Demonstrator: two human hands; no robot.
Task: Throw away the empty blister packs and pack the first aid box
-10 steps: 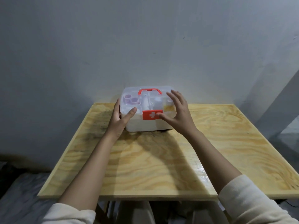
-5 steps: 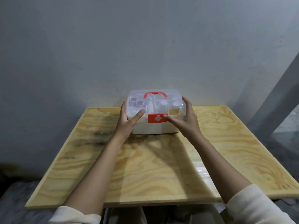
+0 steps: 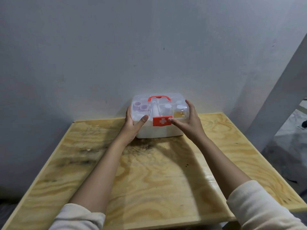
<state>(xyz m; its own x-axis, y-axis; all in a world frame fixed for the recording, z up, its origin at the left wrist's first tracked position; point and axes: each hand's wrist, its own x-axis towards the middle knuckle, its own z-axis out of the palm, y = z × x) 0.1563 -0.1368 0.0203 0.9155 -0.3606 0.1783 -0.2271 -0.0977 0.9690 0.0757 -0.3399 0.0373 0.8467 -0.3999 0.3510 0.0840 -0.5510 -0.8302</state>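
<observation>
First aid box (image 3: 160,117) sits at the far edge of the plywood table (image 3: 149,180), centre of frame, backed up close to the grey wall (image 3: 149,47). Both hands are on it: left hand (image 3: 132,126) wraps the left end, thumb laid across the front face near the latch; right hand (image 3: 189,121) cups the right end, fingers up over the lid corner, thumb tip touching the right side of the red latch (image 3: 162,121) with the white cross. So both hands are closed around the box, clamping it from the two ends. My read: a two-sided hold to steady the box or shift it, with the thumbs placed where they can work the latch. Lid (image 3: 159,105) is down, red handle (image 3: 159,98) folded flat on top. Through the clear lid, a divided tray: two purple-capped items (image 3: 140,107) in the left compartment, a white tube-like item (image 3: 154,110) in the middle, white caps (image 3: 172,108) to its right, something yellowish (image 3: 179,114) at the front right. Can't tell exactly what any of them are. White lower body is opaque, so its contents are unknown. No blister packs or bin in view, and the table carries nothing else. Judging by that, either packing is done and this is closing, or it's about to open; can't tell whether the latch is engaged.
</observation>
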